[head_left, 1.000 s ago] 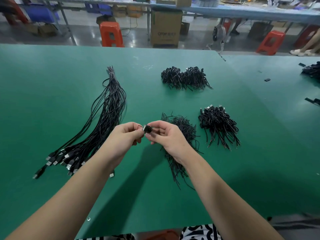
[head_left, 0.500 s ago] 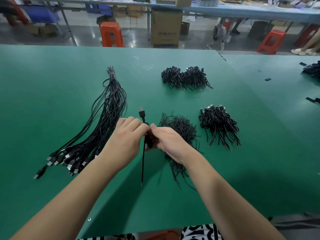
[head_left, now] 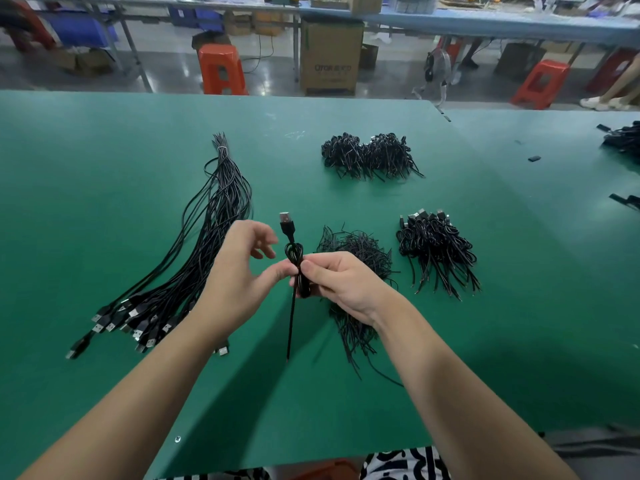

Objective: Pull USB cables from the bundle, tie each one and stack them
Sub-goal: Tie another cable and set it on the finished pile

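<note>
I hold one black USB cable (head_left: 293,258) upright above the green table (head_left: 104,168), plug end up, its middle looped into a small knot and its tail hanging down. My right hand (head_left: 341,280) grips the coiled part. My left hand (head_left: 239,271) touches the cable with its thumb, the other fingers spread loosely. The bundle of straight cables (head_left: 194,268), tied at its far end, lies to the left. A pile of tied cables (head_left: 360,258) sits just behind my right hand.
Two more piles of tied cables lie on the table, one at the right (head_left: 436,251) and one farther back (head_left: 369,155). More black cables (head_left: 623,140) lie at the far right edge. Orange stools (head_left: 221,69) and a cardboard box (head_left: 330,58) stand beyond the table.
The cable was a small coil pinched between both hands; now its plug stands up and its tail hangs down. My left hand's fingers have opened away from the cable.
</note>
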### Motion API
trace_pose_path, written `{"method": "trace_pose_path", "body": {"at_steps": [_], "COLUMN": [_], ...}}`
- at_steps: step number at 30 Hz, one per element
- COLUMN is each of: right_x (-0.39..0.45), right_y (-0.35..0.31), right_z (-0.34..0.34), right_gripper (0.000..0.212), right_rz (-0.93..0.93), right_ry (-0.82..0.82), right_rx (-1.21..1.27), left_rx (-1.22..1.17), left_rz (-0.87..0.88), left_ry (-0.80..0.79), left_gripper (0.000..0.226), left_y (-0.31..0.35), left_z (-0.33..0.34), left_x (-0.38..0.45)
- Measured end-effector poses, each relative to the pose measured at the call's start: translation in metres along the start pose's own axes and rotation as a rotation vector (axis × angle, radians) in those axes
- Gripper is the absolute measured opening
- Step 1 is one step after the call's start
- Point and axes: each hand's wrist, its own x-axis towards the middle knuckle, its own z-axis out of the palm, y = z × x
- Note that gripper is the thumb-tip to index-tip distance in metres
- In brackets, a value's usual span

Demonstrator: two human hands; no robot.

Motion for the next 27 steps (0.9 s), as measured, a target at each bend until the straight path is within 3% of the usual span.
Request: {"method": "trace_pose_path", "body": {"at_steps": [3,7,11,14,18,21,27], "right_x": [-0.002,0.000,-0.001,-0.003,-0.003,-0.001,0.009], "right_y": [-0.004,-0.005,-0.015,-0.030,-0.050,-0.067,-0.082], "right_z": [-0.005,-0.010,-0.021,-0.045,-0.098,-0.142,-0.206], "right_gripper": [0.019,0.015,0.008,0.006,0.011,0.016,0.035], "right_rz": [0.062,0.095,0.122,0.162,0.213,0.306,0.546], "right_ry": [-0.071,0.031,0.171,0.348,0.628,0.805,0.954], "right_rx": [0.037,-0.026,-0.078,-0.268,-0.657,-0.910,-1.095], "left_rx": [-0.073,-0.064,0.006,0.286,0.742,0.858,0.820], "left_rz": [-0.093,-0.075,-0.141,-0.291,-0.402,-0.358,-0.304], "left_ry": [-0.044,-0.089,-0.028,-0.051,-0.330,-0.398,-0.265], "left_gripper": [0.056,0.061,0.044,0.038,0.057,0.061,0.054], "left_y": [-0.006,-0.012,-0.039,-0.077,-0.127,-0.149,-0.151], "left_z": [-0.002,0.001,0.014,0.026,0.042,0.050,0.057], "left_x": [0.002,0.003,0.008,0.010,-0.004,-0.016,-0.029]}}
